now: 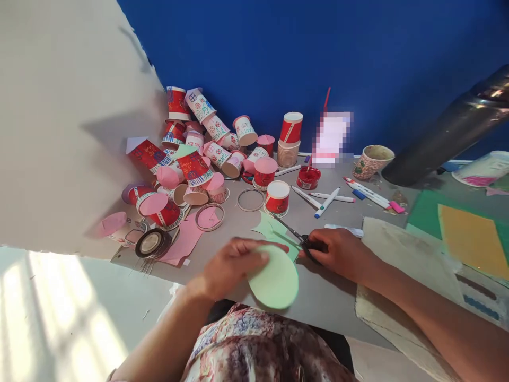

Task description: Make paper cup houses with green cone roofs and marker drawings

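Between the thumb and fingers of my left hand (pixel 238 265) is a pale green paper circle (pixel 276 284), held near the table's front edge. My right hand (pixel 338 252) is closed round the black handles of a pair of scissors (pixel 304 241). The blades point away to the upper left, over light green paper scraps (pixel 267 225) lying on the table. Just beyond the scraps stands a red paper cup (pixel 277 199), upside down with its white base up. Two tape-like rings, one of them a grey ring (pixel 250 199), lie to its left.
Many decorated paper cups (pixel 217 154) are heaped at the back left. Black tape (pixel 152 243) sits near the left edge on pink paper (pixel 186 239). Several markers (pixel 328 201), a red pot (pixel 308 178) and a patterned cup (pixel 373 161) stand behind. A dark cylinder (pixel 445 127) leans at right.
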### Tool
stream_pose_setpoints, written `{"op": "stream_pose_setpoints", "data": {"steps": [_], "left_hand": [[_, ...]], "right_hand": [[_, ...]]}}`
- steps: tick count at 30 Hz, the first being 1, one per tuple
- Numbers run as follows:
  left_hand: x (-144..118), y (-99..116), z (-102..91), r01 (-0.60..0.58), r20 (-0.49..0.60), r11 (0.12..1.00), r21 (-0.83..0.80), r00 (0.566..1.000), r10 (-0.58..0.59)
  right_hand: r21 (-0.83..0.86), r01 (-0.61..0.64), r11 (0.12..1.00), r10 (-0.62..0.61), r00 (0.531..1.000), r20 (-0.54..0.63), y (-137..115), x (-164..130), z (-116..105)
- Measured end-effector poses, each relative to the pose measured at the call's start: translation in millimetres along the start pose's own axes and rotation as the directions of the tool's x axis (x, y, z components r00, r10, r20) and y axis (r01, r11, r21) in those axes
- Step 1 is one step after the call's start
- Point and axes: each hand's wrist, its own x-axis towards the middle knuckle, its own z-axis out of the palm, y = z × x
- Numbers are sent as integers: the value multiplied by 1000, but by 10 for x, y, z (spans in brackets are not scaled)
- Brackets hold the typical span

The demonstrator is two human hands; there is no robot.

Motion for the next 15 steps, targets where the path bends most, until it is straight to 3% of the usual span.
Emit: {"op": "stream_pose_setpoints", "data": {"steps": [2,5,10,12,15], "left_hand": [[-27,-104,107,-56,66,975,214,997,43],[-44,-192,152,-71,102,920,385,994,34],[-137,-203,-191,59,-136,920,387,991,-6],[-201,-164,-380,32,-329,910,413,937,117],[-293,-81,-531,30,-543,886,462,800,256]], "right_hand": [[-23,24,999,-24,1000,-18,9,4,7],[-42,23,999,-24,1000,-16,23,14,15],[-47,45,998,-46,999,-28,27,12,11],[-56,64,996,-66,997,-37,18,7,3],[-96,71,993,-75,996,-41,6,5,-2]]}}
